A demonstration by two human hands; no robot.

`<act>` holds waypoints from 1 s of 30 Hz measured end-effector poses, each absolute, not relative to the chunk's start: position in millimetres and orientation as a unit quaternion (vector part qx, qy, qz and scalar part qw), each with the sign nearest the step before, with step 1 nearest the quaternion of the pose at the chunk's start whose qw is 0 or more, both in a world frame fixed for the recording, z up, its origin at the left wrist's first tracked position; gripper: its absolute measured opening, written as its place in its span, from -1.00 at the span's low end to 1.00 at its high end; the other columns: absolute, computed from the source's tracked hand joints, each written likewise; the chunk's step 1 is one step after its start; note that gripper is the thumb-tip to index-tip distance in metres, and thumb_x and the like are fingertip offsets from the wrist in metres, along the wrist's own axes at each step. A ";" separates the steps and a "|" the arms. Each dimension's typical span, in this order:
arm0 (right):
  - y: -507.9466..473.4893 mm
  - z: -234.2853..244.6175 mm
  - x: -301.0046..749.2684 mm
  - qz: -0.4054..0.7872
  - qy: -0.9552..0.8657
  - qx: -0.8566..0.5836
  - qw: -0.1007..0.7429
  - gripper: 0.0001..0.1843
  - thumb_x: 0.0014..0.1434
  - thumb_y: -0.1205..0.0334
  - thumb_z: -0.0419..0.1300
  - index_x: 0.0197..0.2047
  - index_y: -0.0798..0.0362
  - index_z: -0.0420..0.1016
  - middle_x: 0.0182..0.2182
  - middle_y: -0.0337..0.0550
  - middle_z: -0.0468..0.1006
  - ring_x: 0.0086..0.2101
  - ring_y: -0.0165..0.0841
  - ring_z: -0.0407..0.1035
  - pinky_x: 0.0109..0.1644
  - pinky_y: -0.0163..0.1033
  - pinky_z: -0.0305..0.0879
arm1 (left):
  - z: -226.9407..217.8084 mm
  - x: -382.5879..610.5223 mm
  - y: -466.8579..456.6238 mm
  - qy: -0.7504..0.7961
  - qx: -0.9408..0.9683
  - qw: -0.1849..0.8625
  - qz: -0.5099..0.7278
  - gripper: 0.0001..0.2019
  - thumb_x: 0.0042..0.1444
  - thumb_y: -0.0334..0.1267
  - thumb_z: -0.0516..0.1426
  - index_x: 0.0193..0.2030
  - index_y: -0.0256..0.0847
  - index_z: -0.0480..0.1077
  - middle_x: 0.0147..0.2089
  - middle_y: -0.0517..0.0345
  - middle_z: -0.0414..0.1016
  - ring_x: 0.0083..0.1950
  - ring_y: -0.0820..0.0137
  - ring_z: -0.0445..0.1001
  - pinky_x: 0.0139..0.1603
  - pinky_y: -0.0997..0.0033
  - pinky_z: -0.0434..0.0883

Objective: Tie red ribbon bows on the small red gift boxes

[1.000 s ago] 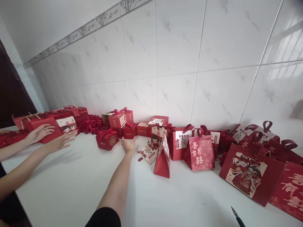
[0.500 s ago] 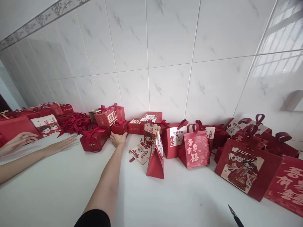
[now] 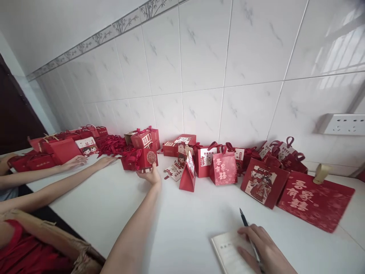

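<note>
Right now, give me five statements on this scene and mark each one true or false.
1. The left hand holds a small red box. True.
2. The right hand holds a pair of scissors. False: it holds a black pen.
3. The notebook lies on the white table. True.
4. The wall socket is at the far left of the picture. False: it is at the right.
5. A co-worker's forearm reaches over the table from the left. True.

White tabletop (image 3: 185, 220); red boxes (image 3: 170, 149), bags (image 3: 224, 169), notebook (image 3: 226, 253)
</note>
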State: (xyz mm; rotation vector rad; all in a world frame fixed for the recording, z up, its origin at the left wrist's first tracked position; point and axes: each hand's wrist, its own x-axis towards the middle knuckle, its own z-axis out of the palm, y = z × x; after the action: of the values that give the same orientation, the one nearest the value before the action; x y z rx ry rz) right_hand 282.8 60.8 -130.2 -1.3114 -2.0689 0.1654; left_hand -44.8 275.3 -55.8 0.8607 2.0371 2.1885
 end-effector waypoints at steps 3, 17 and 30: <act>63.5 -123.9 278.7 0.052 -0.797 -0.503 0.332 -0.85 0.25 0.14 0.05 -0.20 -0.01 0.38 -0.32 -0.11 0.42 -0.29 -0.26 0.37 -0.25 -0.18 0.43 | -36.8 -17.5 240.9 0.610 0.326 0.022 0.722 -0.30 0.10 -0.33 0.11 0.28 -0.19 -0.22 0.21 -0.16 0.16 0.20 0.29 0.31 0.09 0.33 0.41; 67.1 -89.7 313.2 -0.023 -0.729 -0.627 0.273 -0.58 0.03 0.60 -0.09 -0.07 0.14 0.31 -0.26 -0.02 0.42 -0.24 -0.28 0.34 -0.23 -0.27 0.30 | -73.8 118.7 129.3 0.179 0.722 0.363 0.562 -0.15 -0.26 -0.19 0.29 0.20 -0.14 0.00 0.16 -0.14 0.22 0.06 0.13 0.39 0.07 0.11 0.38; 73.4 -83.5 344.9 0.014 -0.710 -0.678 0.190 -0.53 0.02 0.65 -0.01 -0.03 0.14 0.42 -0.23 0.06 0.48 -0.18 -0.19 0.37 -0.18 -0.21 0.26 | -81.4 105.5 155.3 0.191 0.694 0.652 0.238 -0.61 -0.31 -0.42 0.10 -0.22 -0.24 0.41 -0.39 0.20 0.47 -0.33 0.30 0.41 -0.34 0.38 0.32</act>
State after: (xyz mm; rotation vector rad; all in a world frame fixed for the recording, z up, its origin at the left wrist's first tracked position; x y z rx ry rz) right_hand 344.9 73.4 -83.5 -1.9063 -1.9938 0.0395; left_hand 105.5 155.3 -81.4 1.5750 0.4337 0.5411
